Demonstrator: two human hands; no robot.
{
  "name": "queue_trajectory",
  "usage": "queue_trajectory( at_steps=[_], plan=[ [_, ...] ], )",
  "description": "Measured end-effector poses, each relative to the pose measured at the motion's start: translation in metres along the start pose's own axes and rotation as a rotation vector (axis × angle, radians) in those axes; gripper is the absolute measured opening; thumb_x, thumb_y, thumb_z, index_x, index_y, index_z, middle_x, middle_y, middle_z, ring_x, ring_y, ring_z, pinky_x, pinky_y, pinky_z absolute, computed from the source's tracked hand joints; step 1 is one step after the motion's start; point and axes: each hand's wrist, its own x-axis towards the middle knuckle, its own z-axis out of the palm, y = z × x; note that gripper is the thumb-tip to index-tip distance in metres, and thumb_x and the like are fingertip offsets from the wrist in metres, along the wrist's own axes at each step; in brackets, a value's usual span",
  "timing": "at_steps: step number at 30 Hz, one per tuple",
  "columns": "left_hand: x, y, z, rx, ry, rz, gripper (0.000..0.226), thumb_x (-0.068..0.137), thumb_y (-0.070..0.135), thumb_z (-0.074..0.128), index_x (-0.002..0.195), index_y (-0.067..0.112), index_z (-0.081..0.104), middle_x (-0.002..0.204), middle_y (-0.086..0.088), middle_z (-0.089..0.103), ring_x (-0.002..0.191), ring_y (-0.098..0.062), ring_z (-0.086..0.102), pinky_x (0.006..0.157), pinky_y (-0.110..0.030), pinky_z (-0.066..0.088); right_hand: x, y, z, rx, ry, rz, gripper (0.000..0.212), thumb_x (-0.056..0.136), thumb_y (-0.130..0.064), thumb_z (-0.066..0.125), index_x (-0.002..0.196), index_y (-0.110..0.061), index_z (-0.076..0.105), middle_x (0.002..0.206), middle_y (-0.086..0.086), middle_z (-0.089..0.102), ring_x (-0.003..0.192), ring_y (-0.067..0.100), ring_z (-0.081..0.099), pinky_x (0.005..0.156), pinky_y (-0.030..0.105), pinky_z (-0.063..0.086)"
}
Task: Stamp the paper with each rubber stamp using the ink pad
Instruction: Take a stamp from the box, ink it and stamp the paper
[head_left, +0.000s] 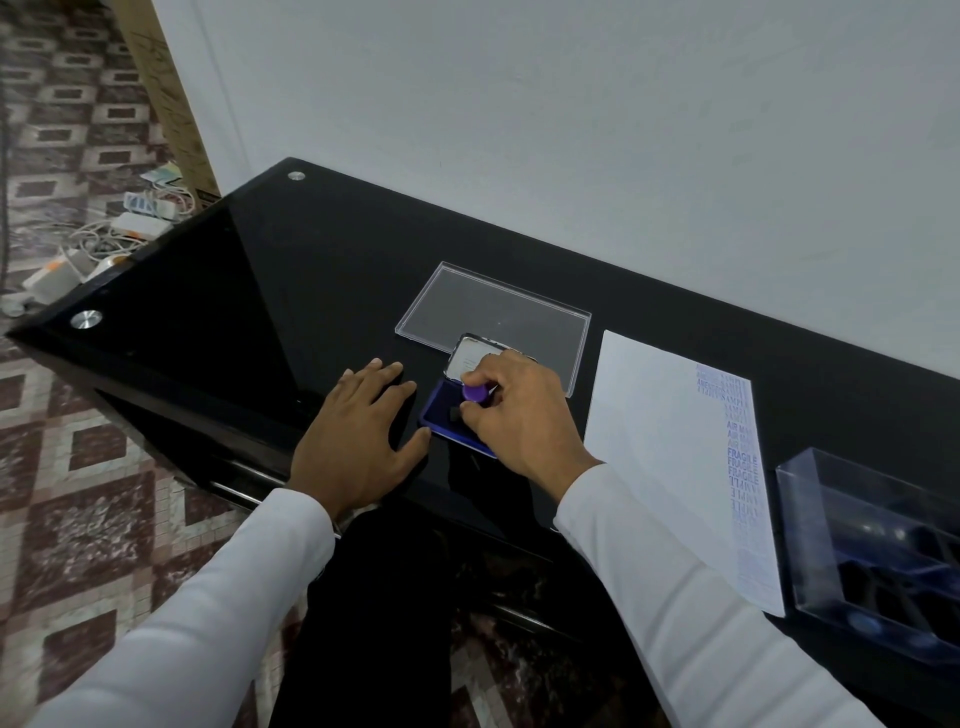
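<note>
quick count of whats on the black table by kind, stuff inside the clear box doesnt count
ink pad: 1
stamp in the right hand: 1
paper: 1
clear lid: 1
clear box: 1
hands resting on or over the table, counting the left hand: 2
total: 7

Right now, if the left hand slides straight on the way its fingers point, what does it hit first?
Probably the clear lid lying flat on the table. The left hand points up and right, passing just left of the open ink pad; depth is unclear, so it may clip that first.
</note>
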Motion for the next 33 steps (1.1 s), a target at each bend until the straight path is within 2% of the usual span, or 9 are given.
queue_trajectory(
  at_steps=[5,11,17,22,33],
  plan=[
    [0.001,-0.0006,0.0003,0.005,-0.013,-0.001,0.076,0.089,0.07,0.039,0.151,0.027,0.044,0.164,0.0,0.031,0.154,-0.019,0.018,0.124,-0.041,0.007,0.0004,-0.0007,-0.0001,0.001,0.021,-0.012,0.031,0.087,-0.02,0.074,0.118,-0.017,0.071,0.114,0.001,0.066,0.097,0.013,0.061,0.092,0.029,0.053],
    [-0.0007,0.0009,-0.0024,-0.007,0.001,0.009,0.075,0.089,0.068,0.04,0.15,0.026,0.045,0.163,-0.001,0.032,0.154,-0.02,0.019,0.125,-0.042,0.01,0.0014,0.001,0.0013,-0.032,0.015,-0.027,0.036,0.091,-0.023,0.07,0.126,-0.019,0.067,0.122,0.002,0.065,0.108,0.014,0.06,0.1,0.032,0.05],
    [0.0001,-0.0006,0.0006,0.003,0.01,0.012,0.074,0.09,0.069,0.042,0.15,0.026,0.046,0.162,-0.001,0.034,0.153,-0.02,0.02,0.124,-0.04,0.008,-0.0004,0.0008,0.0012,0.003,0.027,-0.013,0.032,0.086,-0.021,0.075,0.118,-0.018,0.071,0.115,0.0,0.066,0.096,0.012,0.062,0.093,0.031,0.054],
    [-0.0001,-0.0004,0.0,-0.003,0.007,0.012,0.074,0.089,0.068,0.041,0.149,0.025,0.047,0.162,-0.001,0.034,0.153,-0.02,0.021,0.123,-0.04,0.009,-0.0022,0.0005,0.0017,0.029,0.023,-0.003,0.026,0.083,-0.02,0.077,0.108,-0.018,0.07,0.109,-0.001,0.065,0.096,0.012,0.06,0.087,0.027,0.054],
    [-0.0006,0.0001,-0.0019,-0.01,-0.002,0.01,0.076,0.088,0.069,0.038,0.15,0.026,0.045,0.163,-0.001,0.033,0.153,-0.02,0.02,0.124,-0.041,0.009,-0.0008,0.0014,0.0031,0.034,0.042,-0.018,0.032,0.088,-0.02,0.073,0.12,-0.018,0.07,0.117,0.0,0.066,0.095,0.011,0.062,0.093,0.031,0.054]
  ],
)
